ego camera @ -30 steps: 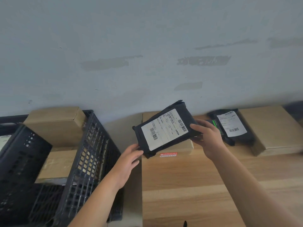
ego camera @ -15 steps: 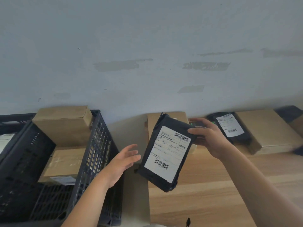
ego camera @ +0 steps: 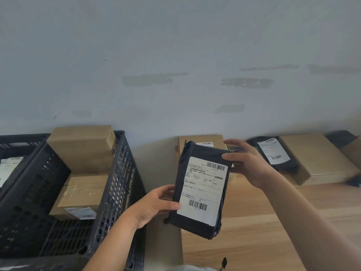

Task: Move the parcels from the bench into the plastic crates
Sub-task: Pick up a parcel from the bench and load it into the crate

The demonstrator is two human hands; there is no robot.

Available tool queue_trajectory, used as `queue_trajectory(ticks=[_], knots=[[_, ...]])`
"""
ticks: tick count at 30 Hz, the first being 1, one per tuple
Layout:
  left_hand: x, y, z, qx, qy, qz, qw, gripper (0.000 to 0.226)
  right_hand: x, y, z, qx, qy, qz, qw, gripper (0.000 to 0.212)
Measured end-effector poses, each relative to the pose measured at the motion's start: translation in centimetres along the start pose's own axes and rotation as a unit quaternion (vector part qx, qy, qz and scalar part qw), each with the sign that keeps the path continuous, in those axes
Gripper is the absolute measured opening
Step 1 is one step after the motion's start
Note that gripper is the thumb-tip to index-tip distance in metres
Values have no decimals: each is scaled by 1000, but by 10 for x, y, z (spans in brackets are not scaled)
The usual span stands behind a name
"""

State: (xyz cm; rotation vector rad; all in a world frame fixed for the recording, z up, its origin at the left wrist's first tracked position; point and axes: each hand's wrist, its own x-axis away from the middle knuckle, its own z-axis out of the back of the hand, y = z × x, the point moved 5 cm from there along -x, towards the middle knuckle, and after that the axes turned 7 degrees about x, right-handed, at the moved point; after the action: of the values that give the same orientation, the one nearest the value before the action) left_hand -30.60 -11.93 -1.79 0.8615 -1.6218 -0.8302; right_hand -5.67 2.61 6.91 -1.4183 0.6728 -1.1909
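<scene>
A black plastic-wrapped parcel [ego camera: 203, 190] with a white shipping label hangs upright over the left edge of the wooden bench [ego camera: 263, 222]. My left hand [ego camera: 156, 204] grips its lower left side, thumb on the label. My right hand [ego camera: 248, 165] holds its upper right corner. A black plastic crate [ego camera: 115, 192] stands left of the bench with two cardboard boxes [ego camera: 82, 149] inside it. On the bench by the wall lie a cardboard box [ego camera: 199, 141], another black parcel [ego camera: 273, 153] and a flat cardboard box [ego camera: 316, 157].
A second black crate [ego camera: 17, 153] sits at the far left with a labelled item in it. A grey wall rises right behind the bench and crates. A narrow gap separates the crate from the bench. More dark parcels show at the far right edge.
My left hand has closed onto the parcel's lower left side. The parcel now hangs more upright, and the right hand still holds its top corner.
</scene>
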Motion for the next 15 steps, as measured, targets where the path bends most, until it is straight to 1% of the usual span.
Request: queue_trajectory(ticks=[2,5,8,11,15], knots=[[3,0,1,0,-6,-3,1000,62,1,-4,-4,4,-10,5,1000,56],[5,-1,0,3,-15,-9,1000,61,0,-10,-8,9,-21,11,1000,47],[8,0,0,14,-10,-24,1000,58,-1,-16,-12,-4,-24,15,1000,54],[11,2,1,28,-2,-37,999,55,-3,-17,-16,-23,-21,24,999,49],[14,1,2,42,7,-51,998,66,-3,-16,-24,-43,-5,23,999,49]])
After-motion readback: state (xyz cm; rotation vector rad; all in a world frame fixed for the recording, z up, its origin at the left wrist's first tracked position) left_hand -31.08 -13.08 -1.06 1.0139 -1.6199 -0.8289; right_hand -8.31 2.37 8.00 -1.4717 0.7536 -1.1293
